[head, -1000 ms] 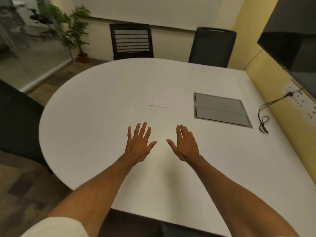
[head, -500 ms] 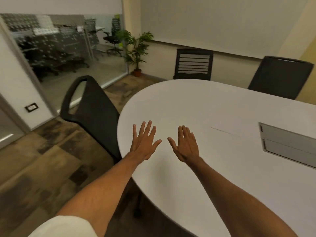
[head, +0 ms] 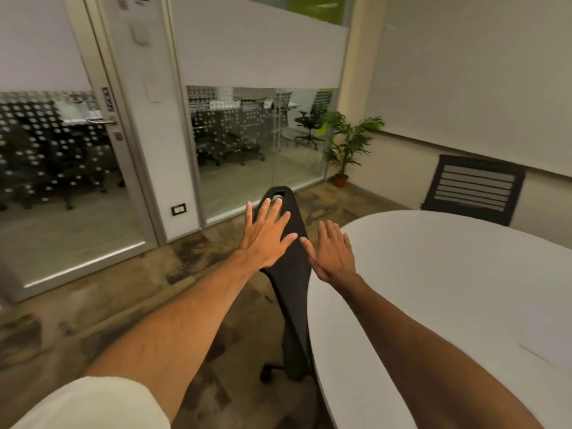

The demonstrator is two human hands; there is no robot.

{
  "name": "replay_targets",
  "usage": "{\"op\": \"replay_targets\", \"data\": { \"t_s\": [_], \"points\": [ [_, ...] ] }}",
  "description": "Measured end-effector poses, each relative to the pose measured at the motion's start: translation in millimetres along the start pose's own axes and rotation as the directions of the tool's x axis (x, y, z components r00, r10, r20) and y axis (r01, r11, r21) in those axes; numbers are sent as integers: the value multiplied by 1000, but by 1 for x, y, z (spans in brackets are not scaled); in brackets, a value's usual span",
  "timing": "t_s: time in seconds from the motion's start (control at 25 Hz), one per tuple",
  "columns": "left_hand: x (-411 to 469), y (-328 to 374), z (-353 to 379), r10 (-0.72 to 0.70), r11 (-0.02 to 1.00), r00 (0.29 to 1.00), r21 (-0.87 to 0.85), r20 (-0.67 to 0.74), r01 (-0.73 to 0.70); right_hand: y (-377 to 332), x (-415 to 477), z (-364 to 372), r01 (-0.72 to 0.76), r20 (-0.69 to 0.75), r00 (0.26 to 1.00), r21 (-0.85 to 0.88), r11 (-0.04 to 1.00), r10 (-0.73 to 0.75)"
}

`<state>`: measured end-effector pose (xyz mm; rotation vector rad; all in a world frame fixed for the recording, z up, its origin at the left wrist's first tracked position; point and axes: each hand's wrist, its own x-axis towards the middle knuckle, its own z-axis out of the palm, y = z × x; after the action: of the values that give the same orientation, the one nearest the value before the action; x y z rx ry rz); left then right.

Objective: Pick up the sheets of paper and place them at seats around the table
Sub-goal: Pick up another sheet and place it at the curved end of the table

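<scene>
A: Start at the left. What is there?

B: A glass partition (head: pixel 253 150) with a door, then wood-look floor. The left hand (head: pixel 265 239) is held out flat, palm down, fingers (head: pixel 272 209) spread apart and holding nothing. It hovers in front of a black chair (head: pixel 292 283) seen edge-on, tucked against the counter (head: pixel 448 289).

A: And the right hand?

B: The right hand (head: pixel 335 255) sits just beside it, over the counter's rounded rim, fingers likewise splayed and empty.

A: Where are the sheets of paper?

B: Hard to say. Low on the right of the counter a faint thin edge (head: pixel 538 356) may be white sheets on a white top; I cannot confirm it. If so, they lie to the right of both hands and nearer the person, with the edge running slantwise, so the right hand is nearer.

A: Anything cut off?

B: The counter's right side runs out of frame. Behind it stand a potted plant (head: pixel 348 147) and a slatted chair (head: pixel 473 188).
</scene>
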<state>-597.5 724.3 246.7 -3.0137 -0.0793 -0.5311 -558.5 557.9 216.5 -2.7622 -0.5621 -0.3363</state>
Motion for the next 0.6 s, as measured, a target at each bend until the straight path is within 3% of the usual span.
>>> {"op": "replay_targets", "data": {
  "t_s": [0.4,0.6],
  "points": [
    [119,-114,25,-211,975,974,-54,81,216,-69,185,38,166,7,986,52,985,-167],
    [172,-151,58,-218,972,968,-61,126,227,-81,254,68,162,29,986,61,985,-164]
  ]
}}
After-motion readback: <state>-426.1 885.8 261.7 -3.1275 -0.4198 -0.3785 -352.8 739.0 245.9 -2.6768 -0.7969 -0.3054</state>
